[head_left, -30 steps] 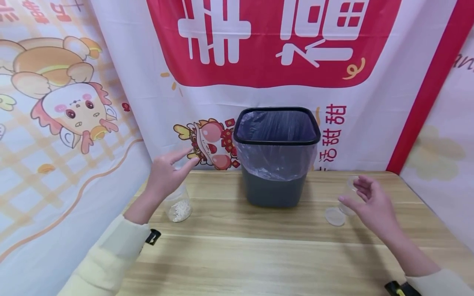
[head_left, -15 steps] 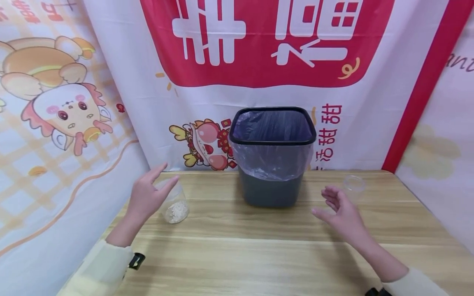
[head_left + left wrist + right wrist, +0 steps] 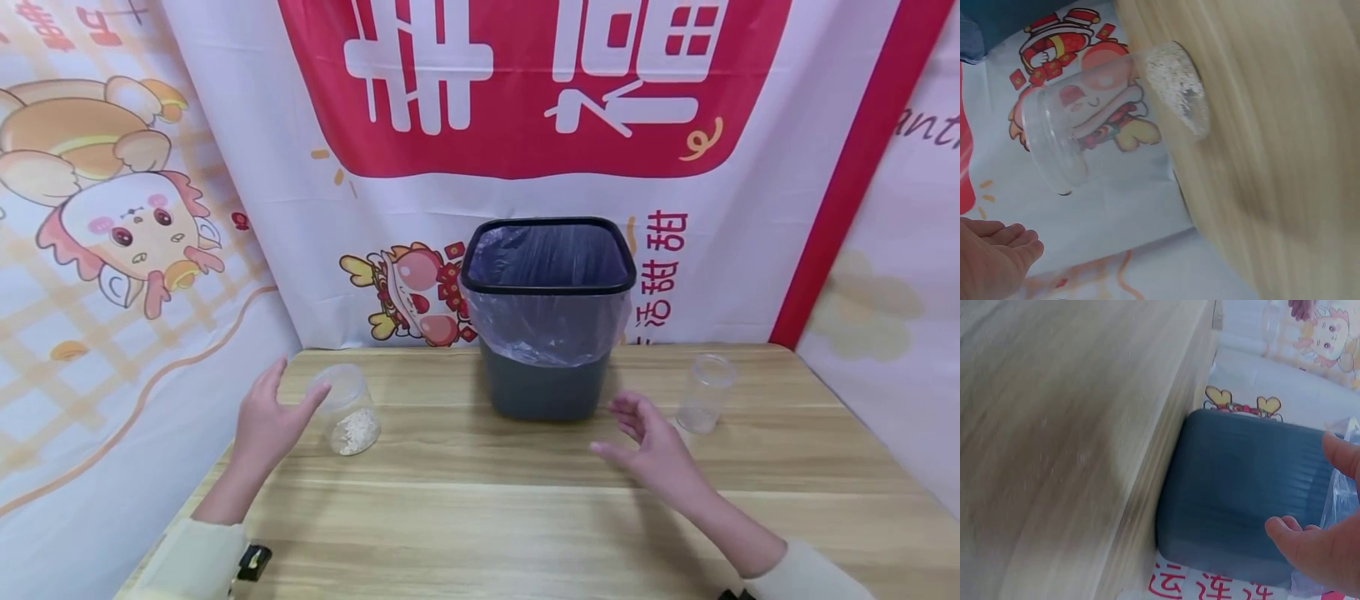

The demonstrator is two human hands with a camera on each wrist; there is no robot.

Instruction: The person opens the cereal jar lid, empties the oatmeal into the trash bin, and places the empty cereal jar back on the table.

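My left hand [image 3: 268, 427] is held beside a clear plastic jar [image 3: 347, 407], thumb spread from relaxed fingers, with nothing in its grasp. White flakes or grains [image 3: 1175, 84] cover the jar's bottom; a translucent lid or rim caps its top. In the left wrist view a gap shows between the fingertips [image 3: 1030, 242] and the jar. Near the bin's lower right, my right hand [image 3: 660, 462] hovers over the table with thumb and fingers apart, holding nothing. Behind it stands a second clear jar [image 3: 707, 396]. A flat lid [image 3: 681, 432] is mostly hidden by that hand.
A dark grey bin [image 3: 543, 387] with a black rim and a clear liner stands at the back middle of the wooden table [image 3: 465, 525]. Printed cloth [image 3: 420, 192] hangs close behind the table and along both sides.
My left hand has moved left and down, away from the jar of white flakes. The right hand has drawn left, away from the other clear jar, which now shows fully. The view shifted slightly.
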